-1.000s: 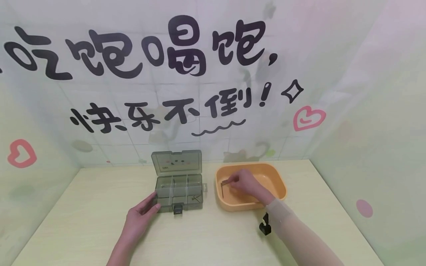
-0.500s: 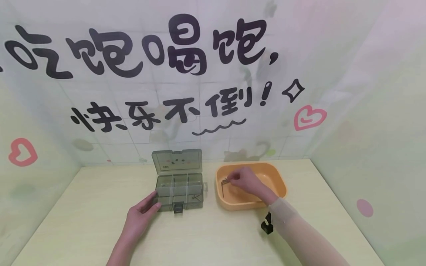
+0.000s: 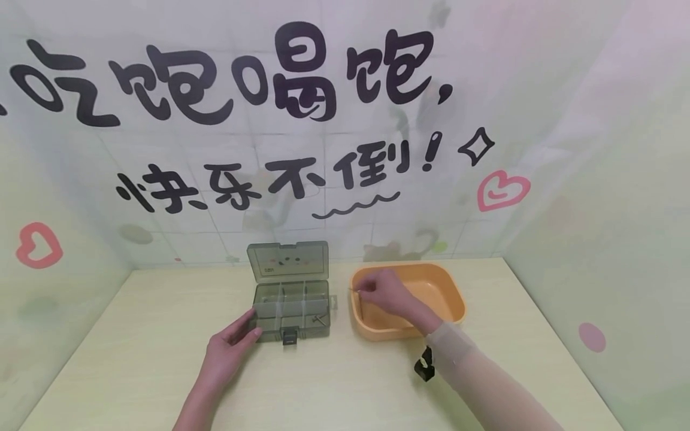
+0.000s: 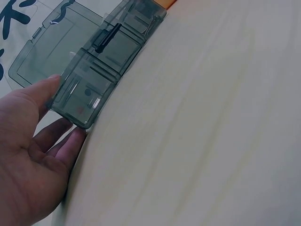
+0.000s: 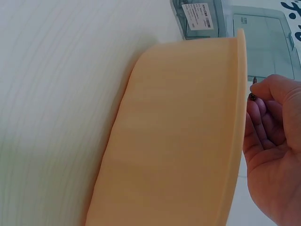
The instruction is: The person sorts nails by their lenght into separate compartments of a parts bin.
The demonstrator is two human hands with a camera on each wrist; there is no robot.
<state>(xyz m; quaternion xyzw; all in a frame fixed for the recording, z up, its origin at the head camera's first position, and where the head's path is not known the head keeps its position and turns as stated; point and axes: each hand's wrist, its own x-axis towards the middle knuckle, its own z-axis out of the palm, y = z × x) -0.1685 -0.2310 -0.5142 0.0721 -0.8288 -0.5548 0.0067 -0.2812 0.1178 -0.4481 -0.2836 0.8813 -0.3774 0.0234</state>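
In the head view my right hand [image 3: 384, 291] is over the left end of an orange plastic basin [image 3: 431, 294], pinching a small screw between thumb and index finger. The screw [image 5: 254, 89] points up past the fingertips in the right wrist view, close to the basin's rim. Another long screw [image 3: 362, 306] leans inside the basin below the hand. My left hand [image 3: 229, 349] grips the left end of a grey see-through compartment box [image 3: 291, 308], thumb and fingers at its corner. The box's lid [image 3: 288, 262] stands raised. Screws [image 3: 319, 321] lie in its front right compartment.
The box and basin stand side by side on a pale wood table [image 3: 345, 389], a narrow gap between them. A printed wall sheet [image 3: 178, 233] rises right behind. A black clip-like piece [image 3: 424, 365] hangs at the right sleeve's wrist.
My right hand has shifted slightly left toward the basin's left rim, with the screw between its fingers. The left hand stays on the box.
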